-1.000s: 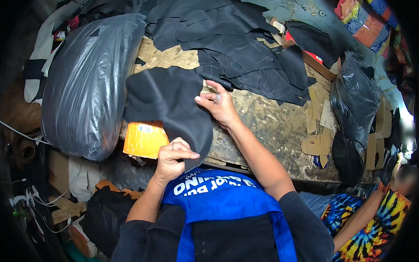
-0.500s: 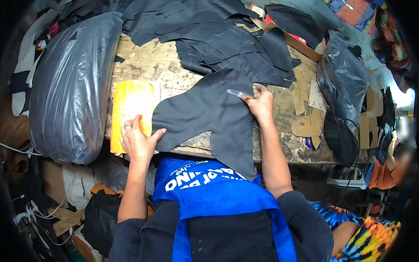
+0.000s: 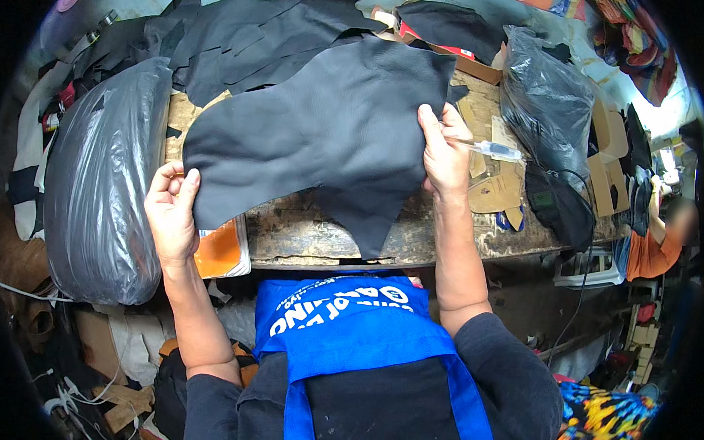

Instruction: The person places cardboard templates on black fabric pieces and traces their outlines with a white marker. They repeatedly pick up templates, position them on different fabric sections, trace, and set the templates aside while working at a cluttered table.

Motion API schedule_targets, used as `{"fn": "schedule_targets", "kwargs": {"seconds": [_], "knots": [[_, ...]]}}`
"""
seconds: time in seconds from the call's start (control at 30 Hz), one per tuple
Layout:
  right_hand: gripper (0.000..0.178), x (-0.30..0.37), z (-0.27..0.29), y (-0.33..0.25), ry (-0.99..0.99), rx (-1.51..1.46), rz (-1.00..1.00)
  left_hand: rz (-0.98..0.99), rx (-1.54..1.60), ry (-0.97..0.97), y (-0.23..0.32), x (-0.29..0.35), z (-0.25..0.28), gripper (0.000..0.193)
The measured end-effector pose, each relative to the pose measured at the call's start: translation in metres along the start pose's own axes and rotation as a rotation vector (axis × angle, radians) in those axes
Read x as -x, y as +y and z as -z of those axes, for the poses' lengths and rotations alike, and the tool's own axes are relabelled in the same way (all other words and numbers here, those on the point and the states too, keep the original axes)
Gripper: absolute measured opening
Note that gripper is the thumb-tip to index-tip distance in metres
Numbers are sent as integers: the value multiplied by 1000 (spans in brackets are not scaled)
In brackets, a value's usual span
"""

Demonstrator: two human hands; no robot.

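A large black leather piece (image 3: 310, 136) is stretched between my two hands, lifted over the wooden workbench (image 3: 290, 234). Its left edge is pinched by my left hand (image 3: 173, 211), thumb on top. My right hand (image 3: 446, 151) grips the right edge with the thumb on the face. A slim pen with a clear end (image 3: 495, 150) also sits in my right hand, pointing right. Under the leather's lower left corner lies a yellow-orange booklet (image 3: 220, 249), mostly covered. One pointed flap of the leather hangs toward the bench's front edge.
At left stands a bulky plastic-wrapped bundle (image 3: 107, 190). Black leather sheets (image 3: 245, 53) are heaped along the back. To the right are cardboard templates (image 3: 494, 190), a grey plastic bag (image 3: 549, 97), a black pouch (image 3: 557, 213) and an open carton (image 3: 610, 164). A person in orange (image 3: 649, 252) is farther right.
The leather has risen off the bench and is spread wider. My left hand moved left and now pinches its edge. The pen has swung from pointing left to pointing right.
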State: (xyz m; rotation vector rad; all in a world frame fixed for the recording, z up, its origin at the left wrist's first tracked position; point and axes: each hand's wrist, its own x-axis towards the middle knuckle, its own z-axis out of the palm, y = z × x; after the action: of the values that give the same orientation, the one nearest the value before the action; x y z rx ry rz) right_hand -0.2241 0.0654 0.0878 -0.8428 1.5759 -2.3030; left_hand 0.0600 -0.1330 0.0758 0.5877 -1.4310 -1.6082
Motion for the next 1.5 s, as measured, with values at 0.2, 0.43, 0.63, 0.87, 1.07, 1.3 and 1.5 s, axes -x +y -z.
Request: {"fn": "schedule_targets", "kwargs": {"seconds": [0.2,0.43,0.63,0.87,1.07,1.3,1.5], "knots": [[14,19,-13,-43,32,-98,19,-54,30,95,38,4,-4,25],[7,31,6,-44,180,-30,-68,-39,100,94,42,10,-5,29],[36,39,75,21,301,408,-163,-205,-904,106,-43,17,-53,57],[26,42,191,29,462,623,-57,-196,-1321,-306,-76,67,-119,52],[23,42,222,18,602,1104,-51,-163,-1242,-266,-110,35,-146,20],[22,23,226,8,605,1189,34,-408,-1095,-363,-142,-58,-124,64],[26,-16,194,13,334,1388,14,-397,-1199,-462,-115,-85,-118,64]]}}
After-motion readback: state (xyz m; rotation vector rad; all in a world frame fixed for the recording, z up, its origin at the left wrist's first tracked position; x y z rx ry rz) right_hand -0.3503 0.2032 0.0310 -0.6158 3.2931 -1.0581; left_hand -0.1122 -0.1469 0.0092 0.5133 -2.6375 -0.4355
